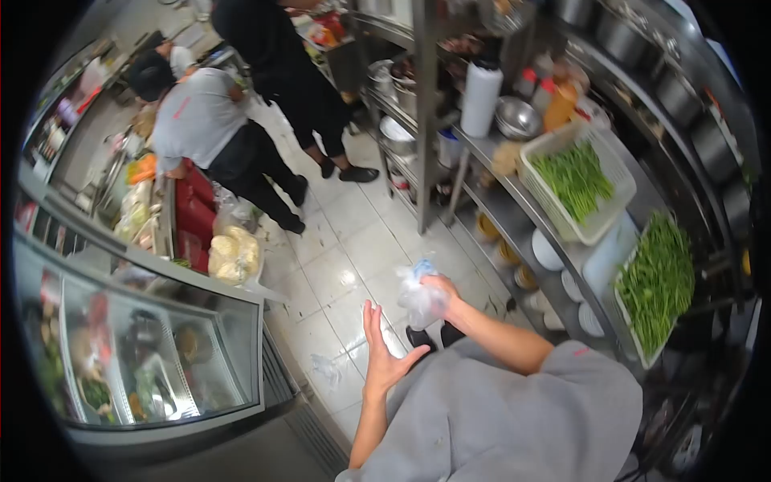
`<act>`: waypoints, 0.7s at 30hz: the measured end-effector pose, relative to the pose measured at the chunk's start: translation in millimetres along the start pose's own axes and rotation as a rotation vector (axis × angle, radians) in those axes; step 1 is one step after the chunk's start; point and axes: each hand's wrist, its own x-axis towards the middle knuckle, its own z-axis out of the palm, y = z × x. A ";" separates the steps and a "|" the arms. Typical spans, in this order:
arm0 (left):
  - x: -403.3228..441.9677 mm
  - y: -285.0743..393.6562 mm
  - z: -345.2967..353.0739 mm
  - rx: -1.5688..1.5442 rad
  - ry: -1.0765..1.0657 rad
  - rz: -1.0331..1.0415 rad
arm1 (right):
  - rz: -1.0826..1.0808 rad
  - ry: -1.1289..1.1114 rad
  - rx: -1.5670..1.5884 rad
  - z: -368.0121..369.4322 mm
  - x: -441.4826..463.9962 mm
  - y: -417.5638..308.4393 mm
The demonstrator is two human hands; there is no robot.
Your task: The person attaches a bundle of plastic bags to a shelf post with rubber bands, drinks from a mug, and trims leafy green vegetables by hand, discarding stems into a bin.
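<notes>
My right hand grips a crumpled clear plastic bag in front of my body, with a bluish patch at its top. To the left, my left hand is held up with nothing in it, the thumb spread wide from the raised fingers. A small gap separates it from the bag. Below both hands is the tiled floor, where another thin piece of clear plastic lies. Whether anything is inside the gripped bag, I cannot tell.
A glass-front fridge stands at left. On the right, a metal shelf holds a basket of cut greens, beside another tray of greens. Two people, one in a grey shirt, one in black, stand ahead.
</notes>
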 end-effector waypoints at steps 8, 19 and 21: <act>42.2 -55.3 41.1 -0.155 0.003 0.040 | 0.224 -0.250 0.172 37.2 -28.0 19.2; 146.9 -91.9 134.3 0.031 -0.291 -0.306 | 0.065 0.114 0.190 -46.4 28.3 -24.0; 153.0 -102.5 139.8 -0.058 -0.449 -0.101 | 0.154 0.229 0.075 -76.3 29.6 -22.4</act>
